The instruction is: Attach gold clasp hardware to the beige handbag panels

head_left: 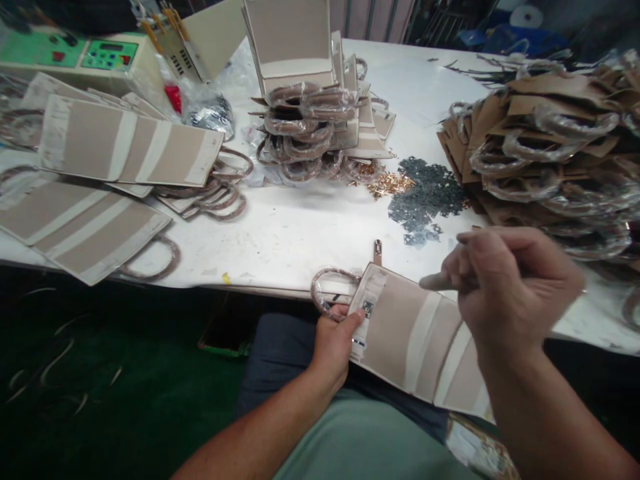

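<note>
My left hand (336, 340) grips the near-left edge of a beige bag panel (395, 327) with pale cross bands. Its thumb lies beside a small dark square metal plate (368, 309) on the panel. A plastic-wrapped handle loop (325, 279) and a brown tab with a metal fitting (378, 251) stick out past that edge. Above the panel's right part, my right hand (510, 280) is closed around a slim grey tool (434, 282), blurred by motion; its exact kind cannot be made out. The tool's visible end is apart from the metal plate.
Dark square plates (425, 190) and gold-coloured prongs (387, 185) lie loose on the white table (280, 230). Beige panels (85, 220) are piled left, wrapped-handle bag pieces (300, 120) behind, brown ones (545, 140) right. A control box (105, 63) stands back left.
</note>
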The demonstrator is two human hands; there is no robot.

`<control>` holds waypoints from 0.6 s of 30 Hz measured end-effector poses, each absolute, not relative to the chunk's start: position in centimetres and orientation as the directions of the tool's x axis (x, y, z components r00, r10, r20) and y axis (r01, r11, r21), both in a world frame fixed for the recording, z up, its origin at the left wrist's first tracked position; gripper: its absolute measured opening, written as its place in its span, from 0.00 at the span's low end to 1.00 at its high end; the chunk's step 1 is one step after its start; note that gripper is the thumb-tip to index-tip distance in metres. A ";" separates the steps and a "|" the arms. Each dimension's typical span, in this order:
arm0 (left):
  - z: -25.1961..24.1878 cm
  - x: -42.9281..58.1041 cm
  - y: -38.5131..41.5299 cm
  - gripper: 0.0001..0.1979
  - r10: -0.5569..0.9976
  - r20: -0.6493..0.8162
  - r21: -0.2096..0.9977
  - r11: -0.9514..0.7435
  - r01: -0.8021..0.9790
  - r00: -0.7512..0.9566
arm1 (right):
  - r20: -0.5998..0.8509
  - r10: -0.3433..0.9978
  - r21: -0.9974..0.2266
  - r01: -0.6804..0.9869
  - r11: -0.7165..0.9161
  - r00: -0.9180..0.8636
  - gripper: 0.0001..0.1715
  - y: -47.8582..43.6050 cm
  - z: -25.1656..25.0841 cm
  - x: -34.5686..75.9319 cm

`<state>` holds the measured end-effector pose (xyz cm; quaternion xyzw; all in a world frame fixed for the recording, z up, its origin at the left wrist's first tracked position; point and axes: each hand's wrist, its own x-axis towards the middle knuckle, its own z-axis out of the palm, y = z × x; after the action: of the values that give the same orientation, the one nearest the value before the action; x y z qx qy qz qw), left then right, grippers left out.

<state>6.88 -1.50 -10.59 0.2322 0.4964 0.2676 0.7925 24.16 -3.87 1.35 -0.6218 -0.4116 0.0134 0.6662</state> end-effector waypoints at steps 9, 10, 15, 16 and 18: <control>-9.6 8.2 -2.0 0.21 0.639 -0.698 0.575 0.769 -0.280 0.323 | 0.341 0.497 -0.927 0.196 0.321 0.798 0.18 -4.1 -5.4 20.7; -9.6 8.1 -2.0 0.21 0.638 -0.700 0.575 0.770 -0.278 0.319 | 0.277 0.529 -0.947 0.135 0.292 0.802 0.20 -4.3 -5.2 20.7; -9.8 8.1 -2.1 0.21 0.636 -0.700 0.575 0.772 -0.271 0.326 | 0.125 0.615 -0.923 -0.137 0.361 0.779 0.28 -4.7 -3.6 20.3; -9.8 8.1 -2.1 0.21 0.637 -0.698 0.575 0.771 -0.274 0.327 | 0.117 0.622 -0.912 -0.164 0.375 0.774 0.29 -4.8 -3.5 20.2; -9.8 8.1 -2.1 0.20 0.635 -0.699 0.571 0.773 -0.277 0.330 | 0.109 0.635 -0.903 -0.190 0.384 0.765 0.30 -4.8 -3.7 20.1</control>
<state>8.13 -2.09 -9.84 0.1778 0.5031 0.2863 0.7958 20.07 -4.75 -3.74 -0.4915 -0.2260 0.2575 0.8006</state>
